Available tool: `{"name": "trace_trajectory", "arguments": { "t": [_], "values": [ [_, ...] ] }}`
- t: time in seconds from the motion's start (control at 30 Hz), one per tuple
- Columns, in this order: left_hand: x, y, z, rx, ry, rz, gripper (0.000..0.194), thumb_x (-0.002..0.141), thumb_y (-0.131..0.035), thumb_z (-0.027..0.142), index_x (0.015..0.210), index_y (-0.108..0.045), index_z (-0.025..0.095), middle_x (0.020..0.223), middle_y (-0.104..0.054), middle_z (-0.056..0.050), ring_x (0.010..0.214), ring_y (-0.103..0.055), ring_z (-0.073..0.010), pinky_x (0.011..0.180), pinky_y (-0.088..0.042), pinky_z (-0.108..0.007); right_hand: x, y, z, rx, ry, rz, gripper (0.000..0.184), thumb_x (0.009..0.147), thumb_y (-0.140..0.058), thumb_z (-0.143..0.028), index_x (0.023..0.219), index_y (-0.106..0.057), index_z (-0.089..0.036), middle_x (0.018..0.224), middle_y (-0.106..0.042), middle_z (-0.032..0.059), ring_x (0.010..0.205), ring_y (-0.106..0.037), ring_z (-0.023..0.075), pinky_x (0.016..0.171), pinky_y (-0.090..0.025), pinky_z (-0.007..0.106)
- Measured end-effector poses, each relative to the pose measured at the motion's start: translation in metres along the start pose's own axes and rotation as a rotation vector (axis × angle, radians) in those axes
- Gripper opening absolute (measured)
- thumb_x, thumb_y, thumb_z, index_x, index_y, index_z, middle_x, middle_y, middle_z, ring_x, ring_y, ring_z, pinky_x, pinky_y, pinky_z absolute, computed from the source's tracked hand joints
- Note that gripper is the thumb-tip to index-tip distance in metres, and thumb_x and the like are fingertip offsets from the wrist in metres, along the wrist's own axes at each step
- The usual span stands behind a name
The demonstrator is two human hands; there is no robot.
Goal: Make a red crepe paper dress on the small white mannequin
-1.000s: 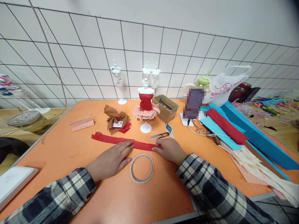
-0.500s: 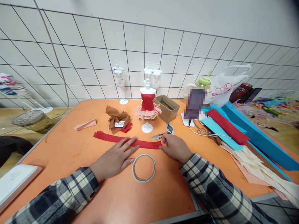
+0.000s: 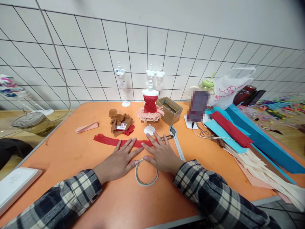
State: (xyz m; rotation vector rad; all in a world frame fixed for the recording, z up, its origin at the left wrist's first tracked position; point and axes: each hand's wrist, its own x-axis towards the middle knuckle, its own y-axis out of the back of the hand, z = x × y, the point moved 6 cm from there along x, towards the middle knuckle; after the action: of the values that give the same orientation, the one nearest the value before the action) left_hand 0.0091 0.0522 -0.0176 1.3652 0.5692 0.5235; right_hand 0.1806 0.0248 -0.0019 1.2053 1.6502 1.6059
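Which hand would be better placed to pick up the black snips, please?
Probably the right hand: it lies right by the black snips, while the left hand rests farther away, on the red strip.

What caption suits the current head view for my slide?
Left hand and right hand spread over a red strip, before a small mannequin dressed in red and pink.

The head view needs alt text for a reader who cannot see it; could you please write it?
A person's left hand and right hand rest palm down, fingers spread over a long red strip on an orange tabletop. Beyond stands a small white mannequin in a red bodice and ruffled pink skirt; a flat pale ring lies nearer.
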Motion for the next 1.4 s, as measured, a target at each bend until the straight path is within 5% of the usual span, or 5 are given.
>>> {"name": "trace_trajectory", "arguments": {
  "t": [0.57,0.83,1.0,1.17,1.4],
  "values": [
    [-0.001,0.004,-0.002,-0.038,0.056,-0.08,0.065,0.097,-0.03,0.065,0.154,-0.033,0.033,0.165,-0.008,-0.016,0.151,-0.014,-0.0405,0.111,-0.013,-0.076,-0.039,-0.005,0.058,-0.076,-0.179,-0.107,0.053,0.103,-0.029,-0.051,0.152,-0.037,-0.032,0.166,-0.015,0.0049,0.152,-0.014,0.0374,0.114,-0.015,0.071],
    [-0.002,0.003,-0.002,-0.037,0.025,-0.054,0.064,0.098,-0.032,0.064,0.155,-0.03,0.035,0.165,-0.009,-0.016,0.151,-0.014,-0.041,0.11,-0.013,-0.077,-0.029,0.032,0.045,-0.047,-0.058,0.184,0.045,0.102,-0.039,-0.04,0.138,-0.058,-0.021,0.16,-0.035,0.009,0.149,-0.025,0.0313,0.117,-0.027,0.054],
    [-0.002,0.001,0.009,-0.047,-0.052,-0.054,0.061,0.101,-0.031,0.058,0.156,-0.022,0.037,0.165,-0.012,-0.012,0.151,-0.018,-0.0376,0.115,-0.016,-0.07,-0.013,0.01,0.004,0.177,0.258,-0.103,0.057,0.104,-0.031,-0.044,0.152,-0.038,-0.013,0.157,-0.04,0.01,0.149,-0.028,0.024,0.121,-0.028,0.043],
    [-0.006,-0.001,0.006,-0.053,-0.08,-0.013,0.068,0.101,-0.032,0.057,0.159,-0.013,0.027,0.164,-0.014,-0.012,0.151,-0.021,-0.0316,0.12,-0.02,-0.058,-0.02,0.001,0.013,0.226,0.166,-0.231,0.057,0.105,-0.026,-0.043,0.153,-0.036,-0.015,0.156,-0.041,0.0091,0.151,-0.024,0.0263,0.122,-0.025,0.048],
    [-0.022,-0.002,-0.047,-0.007,0.052,-0.008,0.072,0.101,-0.032,0.058,0.159,-0.007,0.024,0.164,-0.01,-0.01,0.152,-0.018,-0.0307,0.121,-0.022,-0.053,-0.034,0.008,0.034,0.223,0.115,-0.28,0.056,0.104,-0.027,-0.045,0.154,-0.035,-0.021,0.159,-0.036,0.0046,0.153,-0.017,0.0283,0.122,-0.018,0.055]
  ]
}}
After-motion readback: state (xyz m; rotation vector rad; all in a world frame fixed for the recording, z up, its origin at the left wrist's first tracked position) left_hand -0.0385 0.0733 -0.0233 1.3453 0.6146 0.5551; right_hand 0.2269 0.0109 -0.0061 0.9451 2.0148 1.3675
